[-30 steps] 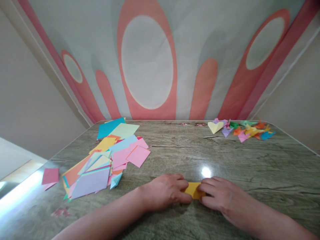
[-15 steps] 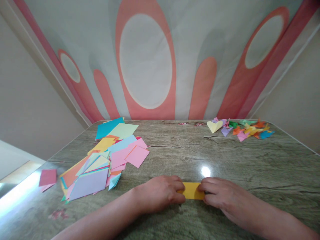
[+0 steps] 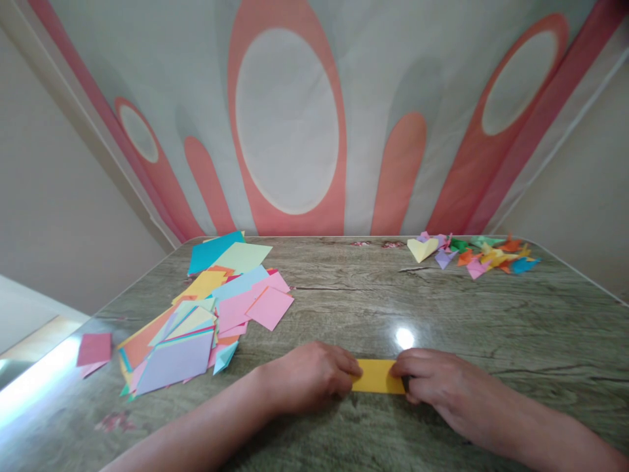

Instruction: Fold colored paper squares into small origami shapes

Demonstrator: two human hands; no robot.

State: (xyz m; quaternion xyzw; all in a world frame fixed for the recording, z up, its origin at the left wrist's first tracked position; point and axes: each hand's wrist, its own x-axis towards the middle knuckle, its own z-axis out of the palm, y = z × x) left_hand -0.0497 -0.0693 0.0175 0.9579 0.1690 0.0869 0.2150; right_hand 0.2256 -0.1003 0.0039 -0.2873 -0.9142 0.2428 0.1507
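A yellow strip of folded paper lies flat on the wood-patterned table near its front. My left hand grips the strip's left end, fingertips on top of the paper. At the opposite end, my right hand pinches the paper with curled fingers. Between the two hands the middle of the strip shows. My fingers cover both of its short ends.
Loose coloured paper sheets are heaped at the left, with a small red square beyond them. Several folded paper figures and a cream paper heart sit at the back right. A patterned backdrop rises behind the table.
My left hand has shifted slightly left with its fingers drawn in, and my right fingers have moved a little on their end. More of the yellow strip shows.
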